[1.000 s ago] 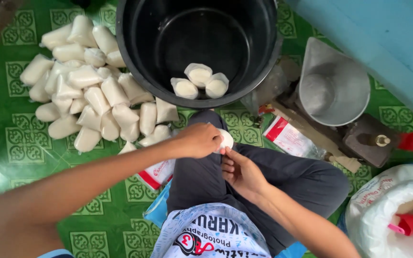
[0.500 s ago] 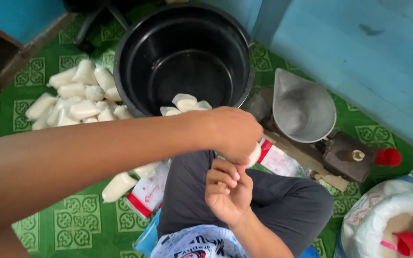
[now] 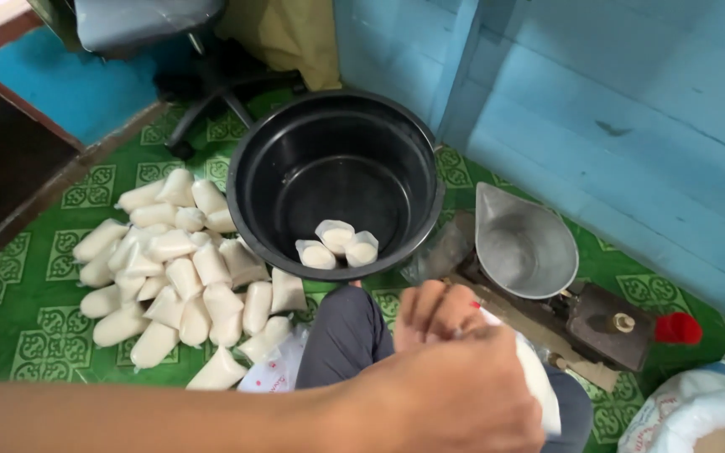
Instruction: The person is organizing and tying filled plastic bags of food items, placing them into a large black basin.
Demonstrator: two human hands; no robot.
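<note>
Both hands over the lap, close together for two-handed work. Left hand in a closed grip round the white filled bag; right hand curled just behind, grip unclear. Black tub ahead, within reach, three bags inside; bag pile on the floor beside it.

Both hands meet over the lap: the left hand and right hand grip a white filled bag. Ahead, a black tub holds three bags; more lie piled on the green floor.
</note>
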